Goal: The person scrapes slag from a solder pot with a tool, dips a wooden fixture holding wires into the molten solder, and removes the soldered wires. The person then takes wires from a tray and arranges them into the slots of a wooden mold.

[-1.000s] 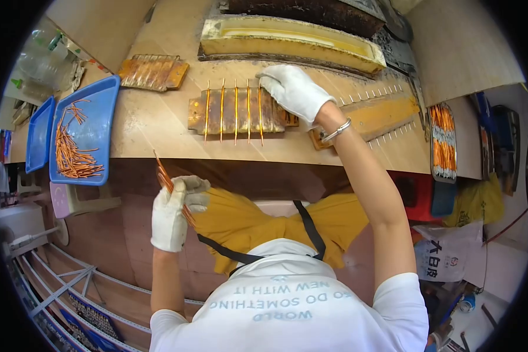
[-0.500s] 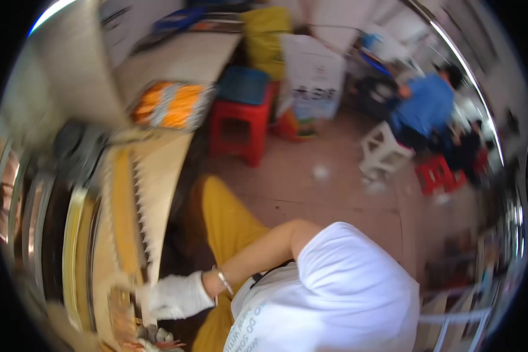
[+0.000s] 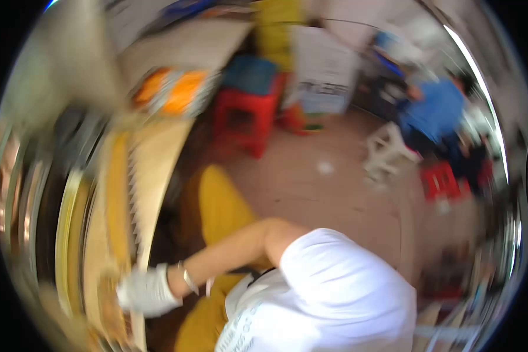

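My right hand (image 3: 149,291), in a white knitted glove, reaches over the near edge of the wooden bench (image 3: 155,176). Its fingers are smeared by motion, so what they hold, if anything, does not show. Right beside the fingertips is a brownish, see-through item (image 3: 110,308), too blurred to name. A long yellow strip (image 3: 117,199) lies along the bench beyond the hand, with a dark toothed edge (image 3: 134,199) next to it. My left hand is out of view.
An orange-and-silver bundle (image 3: 179,92) lies further along the bench. Nearby are a red stool (image 3: 246,114) with a blue top and a white printed sack (image 3: 325,70). A person in blue (image 3: 434,111) sits by a white stool (image 3: 387,149). Red stools (image 3: 443,182) stand behind.
My right hand has moved left, further over the bench. Grey glove fingertips and reddish strands at the bottom edge have left the view. The camera has shifted, blurring the room.
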`<action>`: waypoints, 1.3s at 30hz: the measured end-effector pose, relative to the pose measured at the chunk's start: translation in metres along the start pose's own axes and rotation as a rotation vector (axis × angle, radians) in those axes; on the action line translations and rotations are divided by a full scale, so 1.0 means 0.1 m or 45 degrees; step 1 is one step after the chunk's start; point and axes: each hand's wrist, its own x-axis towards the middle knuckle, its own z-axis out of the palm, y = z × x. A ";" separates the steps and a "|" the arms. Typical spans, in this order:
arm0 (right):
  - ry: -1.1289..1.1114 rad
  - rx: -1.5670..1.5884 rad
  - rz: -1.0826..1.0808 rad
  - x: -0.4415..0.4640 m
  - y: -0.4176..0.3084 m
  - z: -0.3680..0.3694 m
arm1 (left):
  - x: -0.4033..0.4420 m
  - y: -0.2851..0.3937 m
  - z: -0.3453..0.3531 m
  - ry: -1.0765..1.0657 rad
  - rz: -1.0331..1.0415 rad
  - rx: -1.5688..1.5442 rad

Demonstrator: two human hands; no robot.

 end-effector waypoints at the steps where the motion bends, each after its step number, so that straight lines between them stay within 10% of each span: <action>1: -0.122 -0.051 -0.015 0.12 -0.02 -0.06 | -0.11 0.03 -0.06 0.185 0.022 0.150; 4: -0.147 -0.087 -0.150 0.43 0.05 -0.13 | -0.54 -0.03 0.07 0.692 0.121 0.248; 5: -0.229 -0.197 -0.124 0.49 0.13 -0.01 | -0.64 -0.05 0.12 0.435 0.224 -0.055; 12: -0.729 -0.228 -0.266 0.68 0.19 0.10 | -0.82 -0.32 -0.15 0.868 -0.149 0.019; 33: -0.609 -0.198 -0.316 0.69 0.26 0.43 | -0.31 -0.35 0.05 0.255 -0.390 -0.064; 37: -0.462 0.143 -0.141 0.68 0.12 0.22 | -0.19 -0.38 0.14 0.186 -0.519 -0.118; 39: -0.502 0.793 0.477 0.58 -0.04 0.11 | -0.15 -0.41 0.23 0.161 -0.513 -0.084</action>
